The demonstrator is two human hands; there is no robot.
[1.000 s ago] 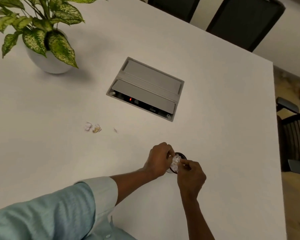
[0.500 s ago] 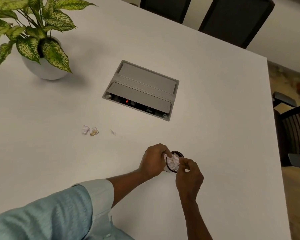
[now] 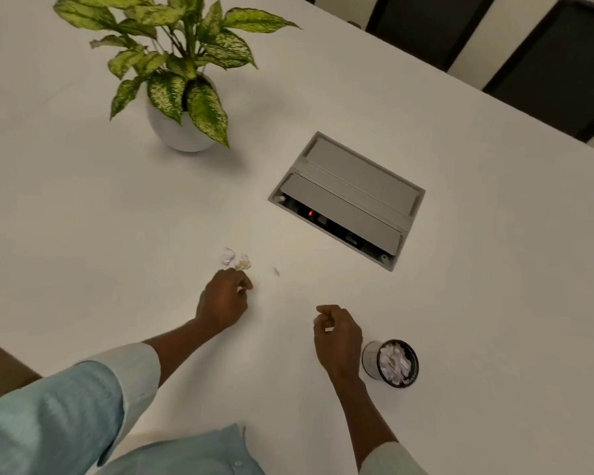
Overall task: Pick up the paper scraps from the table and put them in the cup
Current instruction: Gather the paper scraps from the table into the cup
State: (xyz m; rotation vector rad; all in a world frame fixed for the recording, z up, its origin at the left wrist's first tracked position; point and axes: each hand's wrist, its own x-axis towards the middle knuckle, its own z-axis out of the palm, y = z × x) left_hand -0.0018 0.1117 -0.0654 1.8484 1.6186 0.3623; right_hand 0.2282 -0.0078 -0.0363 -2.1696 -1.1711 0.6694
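Note:
A small cup (image 3: pixel 371 358) with a dark rim stands on the white table (image 3: pixel 477 303), holding several white paper scraps (image 3: pixel 394 362). Two crumpled scraps lie together on the table, a white one (image 3: pixel 227 256) and a yellowish one (image 3: pixel 243 262); a tiny sliver (image 3: pixel 276 271) lies to their right. My left hand (image 3: pixel 224 299) is just below the two scraps, fingers curled, nothing visible in it. Just left of the cup hovers my right hand (image 3: pixel 338 334), fingers loosely curled and holding nothing.
A potted plant (image 3: pixel 182 97) in a white pot stands at the back left. A grey flip-lid socket box (image 3: pixel 348 197) is set into the table's middle. Dark chairs (image 3: pixel 559 60) line the far edge.
Both hands have left the cup. My left hand has moved left to the two scraps; my right hand has drawn back beside the cup. The camera view has shifted left.

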